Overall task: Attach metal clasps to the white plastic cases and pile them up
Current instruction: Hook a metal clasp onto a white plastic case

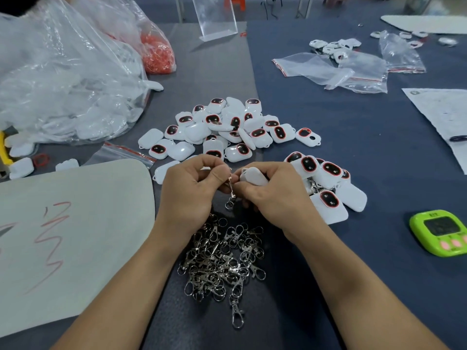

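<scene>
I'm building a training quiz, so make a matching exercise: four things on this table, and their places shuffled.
1. bright green square timer
2. heap of silver metal clasps
3. clear bag of orange-red rings
4. plain white plastic case

A. far side, left
B. in the right hand
C. right edge
D. near edge, centre

Pairs: 1-C, 2-D, 3-A, 4-B

a wide work table covered in dark blue-grey cloth [353,137] fills the view, with a paler grey strip of matting [217,72] down its middle. beyond its far edge, pale metal furniture legs [180,8] and an orange plastic stool [235,1] stand on a dull blue-grey floor [366,6]. the light is soft and even.
</scene>
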The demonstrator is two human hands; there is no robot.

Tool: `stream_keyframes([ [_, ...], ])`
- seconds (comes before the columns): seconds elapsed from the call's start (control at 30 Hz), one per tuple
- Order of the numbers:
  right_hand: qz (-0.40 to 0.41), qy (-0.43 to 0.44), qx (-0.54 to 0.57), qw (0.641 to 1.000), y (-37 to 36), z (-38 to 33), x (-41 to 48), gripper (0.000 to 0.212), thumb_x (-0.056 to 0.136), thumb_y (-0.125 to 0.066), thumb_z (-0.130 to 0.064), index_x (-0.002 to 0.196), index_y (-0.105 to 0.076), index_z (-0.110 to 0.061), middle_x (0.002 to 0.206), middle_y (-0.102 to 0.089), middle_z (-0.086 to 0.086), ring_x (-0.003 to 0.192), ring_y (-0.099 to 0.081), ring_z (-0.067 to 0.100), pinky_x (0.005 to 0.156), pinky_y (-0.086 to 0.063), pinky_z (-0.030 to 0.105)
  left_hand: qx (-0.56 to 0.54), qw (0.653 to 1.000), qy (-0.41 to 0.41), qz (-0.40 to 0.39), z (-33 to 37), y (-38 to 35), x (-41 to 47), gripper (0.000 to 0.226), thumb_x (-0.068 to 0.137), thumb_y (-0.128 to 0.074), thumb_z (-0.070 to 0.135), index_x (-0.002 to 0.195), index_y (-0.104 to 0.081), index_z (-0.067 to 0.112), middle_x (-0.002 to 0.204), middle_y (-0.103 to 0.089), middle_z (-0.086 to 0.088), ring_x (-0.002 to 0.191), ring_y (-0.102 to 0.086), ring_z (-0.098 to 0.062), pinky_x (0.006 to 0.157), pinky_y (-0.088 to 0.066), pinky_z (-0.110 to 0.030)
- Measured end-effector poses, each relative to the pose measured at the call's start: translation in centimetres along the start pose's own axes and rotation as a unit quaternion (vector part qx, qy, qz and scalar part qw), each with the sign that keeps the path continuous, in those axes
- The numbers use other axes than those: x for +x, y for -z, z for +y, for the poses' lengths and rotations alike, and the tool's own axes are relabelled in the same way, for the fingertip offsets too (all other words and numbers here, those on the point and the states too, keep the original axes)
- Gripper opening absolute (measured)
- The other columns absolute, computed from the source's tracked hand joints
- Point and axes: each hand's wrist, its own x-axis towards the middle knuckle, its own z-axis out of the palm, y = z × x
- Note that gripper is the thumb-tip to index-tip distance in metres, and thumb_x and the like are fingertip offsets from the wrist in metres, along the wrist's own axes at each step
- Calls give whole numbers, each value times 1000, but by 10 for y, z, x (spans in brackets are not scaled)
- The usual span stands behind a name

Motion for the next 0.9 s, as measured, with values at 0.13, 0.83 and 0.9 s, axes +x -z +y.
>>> stream_keyframes([
  [0.13, 1, -19, 40, 999, -1, -3, -1, 7, 77, -76, -27, 83, -79, -29, 60, -68, 4, 53, -57, 11, 52, -47, 32, -95, 994, 52, 2, 4, 2, 0, 9, 90, -70, 17, 84, -74, 22, 86, -79, -8, 76, -76, -25, 78, -60, -46],
  [0.83, 62, 49, 109, 991, 5, -19, -9, 18, 79, -78, -2, 68, -76, -16, 64, -70, 2, 62, -61, 7, 57, -50, 24, -15, 1000, -18, -9, 5, 1, -2, 14, 70, -82, 23, 78, -81, 33, 77, -77, 1, 76, -73, -25, 76, -61, -40],
  [0.9, 67, 52, 101, 991, 6, -20, -10, 19, 79, -78, -2, 67, -76, -17, 63, -71, 0, 61, -62, 6, 57, -51, 23, 29, 999, -35, -5, 5, 1, -4, 14, 69, -82, 25, 78, -80, 35, 75, -76, 6, 70, -71, -17, 67, -59, -35],
])
